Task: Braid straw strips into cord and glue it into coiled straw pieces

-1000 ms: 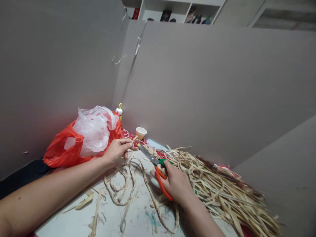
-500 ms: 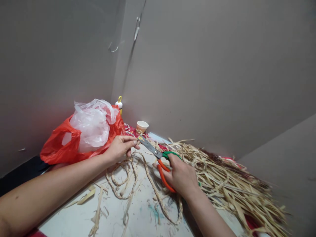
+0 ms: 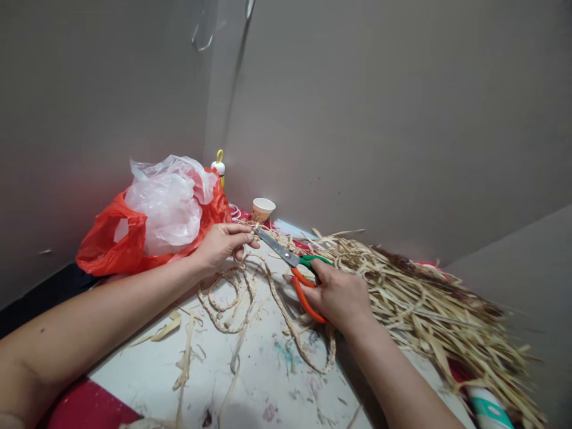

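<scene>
Braided straw cord (image 3: 291, 329), looped on stained white tabletop (image 3: 259, 390) between plastic bags (image 3: 170, 208) and straw pile (image 3: 424, 310), partly masked by left hand (image 3: 221, 243) pinching fibre (image 3: 256, 228). Scissors (image 3: 286, 255) gripped in right hand (image 3: 343, 295); beyond, paper cup (image 3: 263, 208) and grey partitions (image 3: 357, 119).

Bags and a cup before grey partitions (image 3: 379, 131).
A white translucent bag (image 3: 167, 205) sits bunched in an open red plastic bag (image 3: 105, 241); just behind stands a white-topped bottle (image 3: 218, 168) with a yellow loop. Nearby, the patterned paper cup (image 3: 263, 208) stands upright. A clear hook (image 3: 202, 45) hangs above, dark red cloth (image 3: 92, 408) shows lower left, and a white-and-teal container (image 3: 490, 411) lower right.
</scene>
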### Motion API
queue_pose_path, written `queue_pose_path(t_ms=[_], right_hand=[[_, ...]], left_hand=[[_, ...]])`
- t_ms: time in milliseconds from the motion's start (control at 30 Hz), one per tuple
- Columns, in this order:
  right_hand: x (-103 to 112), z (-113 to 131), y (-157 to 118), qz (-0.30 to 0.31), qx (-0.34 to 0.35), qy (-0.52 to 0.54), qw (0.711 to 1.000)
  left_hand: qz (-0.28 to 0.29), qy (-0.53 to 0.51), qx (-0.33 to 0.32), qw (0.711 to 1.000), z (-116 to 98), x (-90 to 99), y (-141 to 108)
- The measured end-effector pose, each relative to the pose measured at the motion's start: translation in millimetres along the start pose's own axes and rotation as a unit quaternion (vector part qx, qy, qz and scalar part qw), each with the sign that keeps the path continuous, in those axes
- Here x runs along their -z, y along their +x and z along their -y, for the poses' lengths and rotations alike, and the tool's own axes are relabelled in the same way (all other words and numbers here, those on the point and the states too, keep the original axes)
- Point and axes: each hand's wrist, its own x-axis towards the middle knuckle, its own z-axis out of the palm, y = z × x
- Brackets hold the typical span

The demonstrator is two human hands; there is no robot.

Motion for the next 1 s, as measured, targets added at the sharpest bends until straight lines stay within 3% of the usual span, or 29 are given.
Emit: queue_pose_path(t_ms=[567, 700, 800, 900, 1000], right_hand=[[4.0, 0.8, 0.2, -0.002, -0.002, 0.008, 1.000], [7.6, 5.5, 3.9, -0.021, -0.093, 0.117, 0.989], [14.7, 14.4, 8.2, -0.013, -0.197, 0.324, 0.925], [24.2, 28.1, 10.3, 0.030, -0.258, 0.560, 0.787], [33.4, 44.1, 9.6, 0.045, -0.265, 0.705, 0.656]], left_hand=[[0.001, -0.008, 0.000, 1.000, 5.5, 5.0, 4.3], [0.011, -0.035, 0.002, 0.999, 6.0, 5.2, 5.9], [0.046, -0.053, 0.011, 0.997, 6.3, 3.3, 4.6], [0.102, -0.050, 0.033, 0.993, 6.2, -3.4, -3.2], [0.156, 0.004, 0.041, 0.987, 5.5, -13.0, -16.4]])
